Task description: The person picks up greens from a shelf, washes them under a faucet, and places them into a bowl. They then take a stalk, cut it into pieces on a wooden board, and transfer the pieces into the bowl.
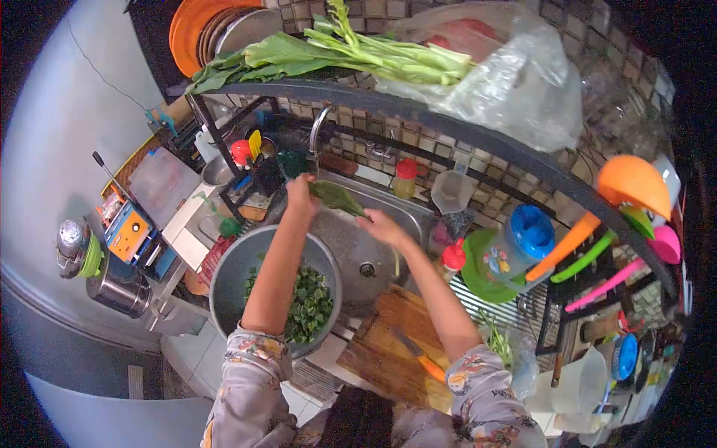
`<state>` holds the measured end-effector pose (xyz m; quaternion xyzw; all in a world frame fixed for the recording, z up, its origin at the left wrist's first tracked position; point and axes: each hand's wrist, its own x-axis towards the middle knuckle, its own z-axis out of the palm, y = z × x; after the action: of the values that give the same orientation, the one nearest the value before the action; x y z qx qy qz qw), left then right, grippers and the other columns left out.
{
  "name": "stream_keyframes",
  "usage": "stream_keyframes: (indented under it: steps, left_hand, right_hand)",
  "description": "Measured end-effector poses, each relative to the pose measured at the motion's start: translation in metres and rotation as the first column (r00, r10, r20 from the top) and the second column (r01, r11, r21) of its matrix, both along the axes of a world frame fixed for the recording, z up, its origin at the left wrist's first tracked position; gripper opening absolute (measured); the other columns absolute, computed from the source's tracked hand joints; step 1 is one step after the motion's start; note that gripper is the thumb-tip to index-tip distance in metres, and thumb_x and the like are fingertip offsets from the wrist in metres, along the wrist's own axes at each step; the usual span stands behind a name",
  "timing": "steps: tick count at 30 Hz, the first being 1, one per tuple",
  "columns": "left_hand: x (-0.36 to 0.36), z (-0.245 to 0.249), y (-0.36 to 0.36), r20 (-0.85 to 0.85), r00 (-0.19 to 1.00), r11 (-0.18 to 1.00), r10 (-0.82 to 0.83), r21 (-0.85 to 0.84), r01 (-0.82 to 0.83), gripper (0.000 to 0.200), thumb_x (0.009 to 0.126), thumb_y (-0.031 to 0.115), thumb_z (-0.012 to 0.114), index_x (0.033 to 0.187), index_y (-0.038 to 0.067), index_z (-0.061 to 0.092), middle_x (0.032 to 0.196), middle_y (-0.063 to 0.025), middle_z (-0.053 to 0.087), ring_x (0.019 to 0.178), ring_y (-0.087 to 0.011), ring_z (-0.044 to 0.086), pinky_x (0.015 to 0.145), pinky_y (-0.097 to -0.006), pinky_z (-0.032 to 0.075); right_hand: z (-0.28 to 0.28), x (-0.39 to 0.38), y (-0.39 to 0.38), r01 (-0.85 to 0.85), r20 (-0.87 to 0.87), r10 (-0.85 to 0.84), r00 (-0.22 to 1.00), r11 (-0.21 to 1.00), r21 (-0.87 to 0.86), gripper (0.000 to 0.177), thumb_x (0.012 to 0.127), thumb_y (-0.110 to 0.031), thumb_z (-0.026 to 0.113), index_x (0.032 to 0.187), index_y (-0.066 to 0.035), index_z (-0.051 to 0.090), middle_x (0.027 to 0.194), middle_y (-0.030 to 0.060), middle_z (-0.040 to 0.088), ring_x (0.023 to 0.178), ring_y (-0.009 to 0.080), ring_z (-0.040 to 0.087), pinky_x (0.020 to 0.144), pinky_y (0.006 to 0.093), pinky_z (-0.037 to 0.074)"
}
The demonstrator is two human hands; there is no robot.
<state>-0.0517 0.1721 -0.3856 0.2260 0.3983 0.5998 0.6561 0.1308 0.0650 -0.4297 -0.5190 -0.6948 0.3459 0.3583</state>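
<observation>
Over the sink (407, 213), a green leaf (337, 198) stretches between my two hands. My left hand (301, 193) is closed at the leaf's upper end, just under the faucet (317, 128). Closer to the stalk, my right hand (382, 227) grips the same leaf, and a pale stem hangs below its fingers. Beneath my left forearm stands a large grey basin (221, 287) holding chopped greens (308, 308). A knife (422, 357) with an orange handle lies on the wooden cutting board (373, 347), below my right forearm.
Overhead, a black rack (418, 110) carries leafy stalks (358, 56) and a clear plastic bag (515, 93). At the right are a blue-lidded jug (523, 243), a green plate (482, 272) and hanging colourful ladles (567, 246). Cut stems (497, 340) lie beside the board.
</observation>
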Motion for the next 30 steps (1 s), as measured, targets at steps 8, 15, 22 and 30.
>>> stream_keyframes:
  steps: [8,15,22,30]
  left_hand:
    - [0.006,0.008,-0.072,-0.42,0.807,0.908,-0.416,-0.138,0.396,0.039,0.085,0.036,0.053,0.106,0.003,0.053,0.102,-0.0087,0.059,0.098,-0.0243,0.055,0.079,-0.0433,0.043]
    - [0.033,0.031,-0.155,-0.219,0.439,0.487,-0.871,-0.283,0.826,0.069,0.08,0.068,0.042,0.107,0.007,0.056,0.106,-0.0089,0.058,0.103,-0.025,0.053,0.092,-0.0428,0.037]
    - [0.055,0.011,-0.179,0.014,0.523,0.521,-0.852,-0.075,0.85,0.036,0.087,0.032,0.056,0.107,0.002,0.053,0.092,-0.012,0.06,0.083,-0.0255,0.059,0.075,-0.0362,0.049]
    - [0.054,0.04,-0.191,-0.299,0.765,0.789,-0.571,0.059,0.612,0.014,0.091,0.013,0.046,0.102,0.006,0.05,0.078,-0.0048,0.055,0.053,-0.0078,0.043,0.041,-0.0191,0.034]
  right_hand:
    - [0.061,0.013,-0.062,0.142,-0.193,-0.236,0.952,0.904,-0.404,0.036,0.091,-0.027,0.047,0.118,-0.003,0.042,0.057,-0.0014,0.042,0.042,0.0085,0.039,0.033,0.0264,0.03]
    - [0.042,-0.01,-0.12,0.466,0.131,-0.48,0.868,0.876,0.121,0.027,0.088,-0.021,0.046,0.101,0.003,0.043,0.073,0.0258,0.058,0.064,0.0356,0.062,0.052,0.0452,0.049]
    - [0.02,-0.043,-0.182,0.403,0.026,-0.424,0.905,0.877,0.26,0.023,0.087,-0.018,0.047,0.098,0.003,0.044,0.081,0.029,0.057,0.075,0.0461,0.056,0.067,0.0513,0.044]
    - [-0.004,-0.057,-0.259,0.291,-0.07,-0.289,0.955,0.956,0.032,0.03,0.088,-0.026,0.052,0.091,0.004,0.053,0.09,0.0242,0.056,0.086,0.0404,0.055,0.073,0.0449,0.043]
